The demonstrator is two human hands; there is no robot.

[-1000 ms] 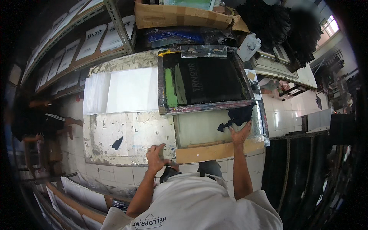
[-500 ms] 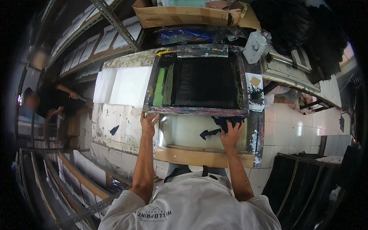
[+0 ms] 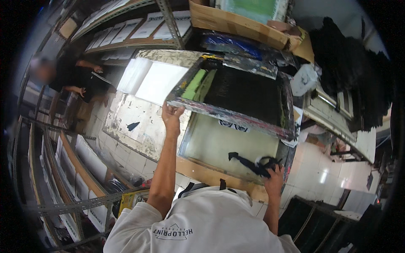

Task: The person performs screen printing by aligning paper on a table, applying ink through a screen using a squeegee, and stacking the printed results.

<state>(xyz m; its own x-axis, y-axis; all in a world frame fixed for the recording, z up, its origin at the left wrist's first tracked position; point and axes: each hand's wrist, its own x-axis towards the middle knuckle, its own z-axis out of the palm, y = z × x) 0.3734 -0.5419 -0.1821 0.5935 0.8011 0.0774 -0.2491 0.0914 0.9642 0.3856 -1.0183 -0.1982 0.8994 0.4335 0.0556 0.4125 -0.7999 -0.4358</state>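
Now my left hand (image 3: pixel 172 119) grips the frame's (image 3: pixel 228 113) near corner; my right hand (image 3: pixel 274 182) pinches the black cloth (image 3: pixel 253 163) underneath it.

The fingertips of the left hand (image 3: pixel 172 118) slip under the near edge of the raised printing screen (image 3: pixel 236 95), so how they grip it cannot be told. Beyond the right hand (image 3: pixel 274 180), the tilted screen covers the far part of the pale printing bed (image 3: pixel 215 145), and a dark printed mark (image 3: pixel 233 125) there shows only in part. The black cloth (image 3: pixel 253 164) under the right hand is too crumpled to make out its shape. Far to the left of the left hand, another person (image 3: pixel 63 78) is blurred. The person's own lap and legs are hidden by the white shirt (image 3: pixel 198 223), which the lower edge cuts off.
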